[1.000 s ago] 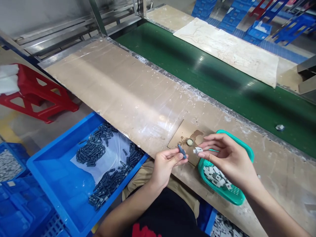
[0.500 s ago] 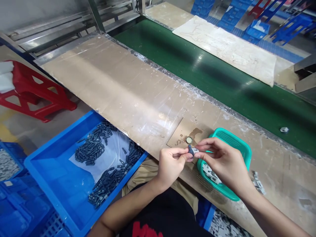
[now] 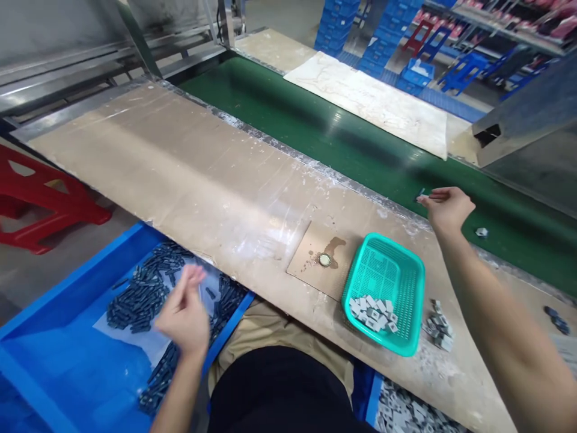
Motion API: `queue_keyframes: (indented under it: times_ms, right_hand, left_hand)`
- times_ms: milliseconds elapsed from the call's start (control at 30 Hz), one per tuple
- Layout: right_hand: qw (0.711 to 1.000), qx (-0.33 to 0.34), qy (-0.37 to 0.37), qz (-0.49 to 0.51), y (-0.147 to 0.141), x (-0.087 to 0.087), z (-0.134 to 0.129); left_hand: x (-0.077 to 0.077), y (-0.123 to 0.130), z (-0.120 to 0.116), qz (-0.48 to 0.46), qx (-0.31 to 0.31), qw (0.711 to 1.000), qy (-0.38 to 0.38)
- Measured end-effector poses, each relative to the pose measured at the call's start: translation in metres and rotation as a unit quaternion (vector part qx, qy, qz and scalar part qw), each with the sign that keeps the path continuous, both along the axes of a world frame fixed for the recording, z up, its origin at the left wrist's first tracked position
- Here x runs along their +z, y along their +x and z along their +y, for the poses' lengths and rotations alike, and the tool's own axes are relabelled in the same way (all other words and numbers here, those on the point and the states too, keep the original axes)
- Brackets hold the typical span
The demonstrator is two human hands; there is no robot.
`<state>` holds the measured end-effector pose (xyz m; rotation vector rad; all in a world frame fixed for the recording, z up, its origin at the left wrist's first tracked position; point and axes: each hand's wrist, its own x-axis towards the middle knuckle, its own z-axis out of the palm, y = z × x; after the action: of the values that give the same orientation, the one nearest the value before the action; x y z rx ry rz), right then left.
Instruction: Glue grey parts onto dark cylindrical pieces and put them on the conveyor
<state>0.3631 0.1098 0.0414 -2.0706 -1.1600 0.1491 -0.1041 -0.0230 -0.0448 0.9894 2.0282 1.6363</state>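
My right hand (image 3: 448, 207) is over the green conveyor belt (image 3: 360, 144), its fingertips pinching a small dark part (image 3: 421, 193). Motion blurs my left hand (image 3: 184, 310), which hovers above the blue bin (image 3: 76, 349) on my left; its fingers look bent, and whether they hold anything is unclear. Below it lie piles of small dark plastic parts (image 3: 139, 294), partly on a white sheet. A green basket (image 3: 421, 264) holds small white-grey square pieces (image 3: 374, 313). Left of the basket, a round cap (image 3: 324, 260) rests on a wet-stained cardboard piece (image 3: 303, 258).
One small pale piece (image 3: 482, 232) sits on the belt. Loose grey pieces (image 3: 439, 325) lie right of the basket, with dark parts (image 3: 557, 320) farther right. A bin of grey pieces (image 3: 406, 409) stands below the table edge. A red stool (image 3: 45, 204) is at left.
My hands, earlier together at the cardboard with a dark part and a pale piece, have separated. The right went out over the belt, the left across to the blue bin. The view shifted too.
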Motion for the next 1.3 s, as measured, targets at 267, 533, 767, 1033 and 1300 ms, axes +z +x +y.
queue_keyframes:
  times_ms: [267, 533, 767, 1033, 1300]
  right_hand:
    - [0.982, 0.152, -0.091, -0.066, -0.033, 0.01, -0.082]
    - [0.897, 0.36, -0.244, -0.08, -0.094, -0.034, -0.176]
    - [0.872, 0.4, -0.273, -0.079, -0.088, -0.032, -0.166]
    - [0.887, 0.376, -0.264, -0.038, -0.076, -0.021, -0.158]
    - [0.862, 0.249, -0.256, 0.359, -0.091, 0.001, -0.15]
  left_hand:
    - [-0.129, -0.101, -0.072, 0.189, -0.247, 0.884, -0.35]
    - [-0.125, -0.103, -0.088, 0.172, -0.428, 0.82, -0.337]
    - [-0.099, -0.093, -0.072, -0.002, -0.211, 0.895, -0.392]
    - [-0.06, -0.07, -0.05, -0.238, -0.115, 0.912, -0.315]
    - [0.002, -0.02, -0.043, -0.533, -0.094, 0.801, -0.255]
